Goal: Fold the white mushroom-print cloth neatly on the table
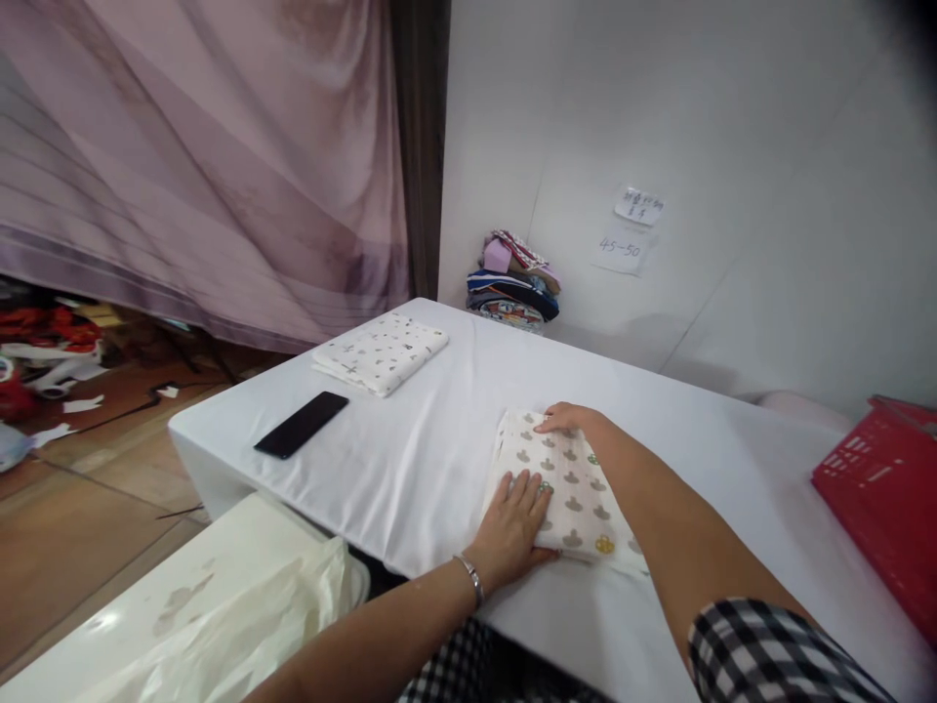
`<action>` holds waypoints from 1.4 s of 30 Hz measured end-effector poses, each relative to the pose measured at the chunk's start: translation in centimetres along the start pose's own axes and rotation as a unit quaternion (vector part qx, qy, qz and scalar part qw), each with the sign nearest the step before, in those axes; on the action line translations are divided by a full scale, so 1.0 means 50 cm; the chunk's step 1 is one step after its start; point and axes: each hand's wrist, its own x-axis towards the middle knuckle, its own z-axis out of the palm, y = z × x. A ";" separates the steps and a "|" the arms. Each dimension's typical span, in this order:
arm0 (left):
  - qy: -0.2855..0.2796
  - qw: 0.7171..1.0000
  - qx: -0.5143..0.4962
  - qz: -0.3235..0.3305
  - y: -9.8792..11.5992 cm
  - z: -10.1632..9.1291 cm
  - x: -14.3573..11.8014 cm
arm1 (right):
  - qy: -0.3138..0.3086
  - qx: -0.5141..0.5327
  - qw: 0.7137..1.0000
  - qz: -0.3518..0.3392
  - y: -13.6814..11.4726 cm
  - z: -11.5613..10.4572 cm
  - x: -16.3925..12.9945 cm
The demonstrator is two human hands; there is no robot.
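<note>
On the table [410,469], the left hand [514,525] lies loosely spread on printed cloth [569,496] — press evenly; the right hand [575,419] curls by its far edge — whether pinching, can't tell.

matt cloth [568,480]; smooth phone [302,425]; shiny metal bracelet [472,580]

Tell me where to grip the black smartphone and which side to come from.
Probably pinch its two long edges near the middle, coming from above: the smartphone lies flat on the white tablecloth, thin and narrow, with bare cloth along both long sides.
</note>
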 end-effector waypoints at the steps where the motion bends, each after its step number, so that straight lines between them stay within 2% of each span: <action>1: 0.003 1.000 0.001 0.001 -0.001 0.001 -0.001 | -0.011 -0.002 1.000 0.014 0.000 -0.004 0.004; 7: 0.007 1.000 -0.003 0.015 -0.003 0.001 -0.005 | -0.072 -0.007 0.995 0.073 -0.004 -0.030 -0.001; 14: 0.011 1.000 -0.014 0.023 -0.006 0.002 -0.007 | -0.130 0.130 0.981 0.067 0.001 -0.078 -0.066; 17: 0.004 0.999 -0.014 0.032 -0.005 0.002 -0.010 | -0.117 0.138 0.983 0.033 -0.007 -0.097 -0.112; 20: 0.005 0.999 -0.004 0.038 -0.012 -0.006 0.004 | -0.062 0.114 0.991 -0.033 -0.022 -0.126 -0.159; 23: 0.017 1.000 0.004 0.009 -0.034 -0.033 0.049 | 0.056 0.017 0.994 -0.091 -0.048 -0.177 -0.210; 25: 0.019 0.999 -0.018 -0.035 -0.052 -0.063 0.090 | 0.171 -0.078 0.977 -0.102 -0.069 -0.217 -0.246; 27: 0.032 0.990 -0.091 -0.104 -0.066 -0.097 0.128 | 0.286 -0.171 0.939 -0.082 -0.091 -0.245 -0.283; 29: 0.042 0.953 -0.243 -0.178 -0.075 -0.127 0.150 | 0.362 -0.239 0.899 -0.061 -0.109 -0.246 -0.312; 30: 0.041 0.916 -0.337 -0.213 -0.077 -0.138 0.153 | 0.383 -0.262 0.884 -0.056 -0.117 -0.232 -0.321; 31: 0.034 0.867 -0.434 -0.243 -0.078 -0.145 0.151 | 0.393 -0.280 0.874 -0.057 -0.123 -0.208 -0.325; 34: 0.003 0.697 -0.654 -0.294 -0.085 -0.140 0.118 | 0.378 -0.307 0.870 -0.077 -0.135 -0.081 -0.308; 35: -0.001 0.655 -0.693 -0.301 -0.088 -0.132 0.101 | 0.361 -0.309 0.876 -0.084 -0.136 -0.025 -0.296; 36: 0.001 0.624 -0.718 -0.310 -0.092 -0.121 0.083 | 0.340 -0.308 0.884 -0.087 -0.136 0.033 -0.283; 39: 0.021 0.576 -0.751 -0.322 -0.103 -0.090 0.034 | 0.264 -0.292 0.912 -0.115 -0.128 0.185 -0.254; 40: 0.025 0.561 -0.762 -0.321 -0.106 -0.083 0.022 | 0.266 -0.287 0.912 -0.121 -0.124 0.220 -0.250; 42: 0.027 0.533 -0.781 -0.326 -0.112 -0.076 0.007 | 0.277 -0.271 0.913 -0.131 -0.112 0.259 -0.248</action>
